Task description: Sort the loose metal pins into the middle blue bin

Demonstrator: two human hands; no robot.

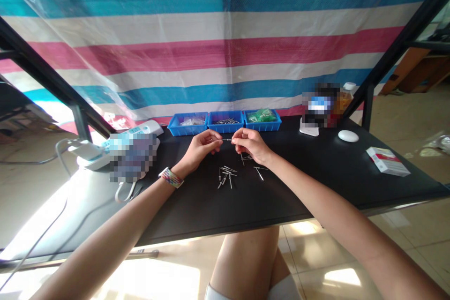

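Observation:
My left hand (pixel 202 147) and my right hand (pixel 250 144) meet above the black table (pixel 316 183), each pinching one end of a thin metal pin (pixel 228 139) held level between them. A colourful band sits on my left wrist. Just below the hands, several loose metal pins (pixel 227 176) lie scattered on the table top. Behind the hands stands a row of three blue trays (pixel 225 122): the left with pale parts, the middle with metal pins, the right with green parts.
A white power strip (pixel 91 154) with cable lies at the left by a blurred patch. At the right are a white round object (pixel 348 136), a red-and-white box (pixel 387 160) and a bottle (pixel 343 98). A striped tarp hangs behind. My knees show under the table's front edge.

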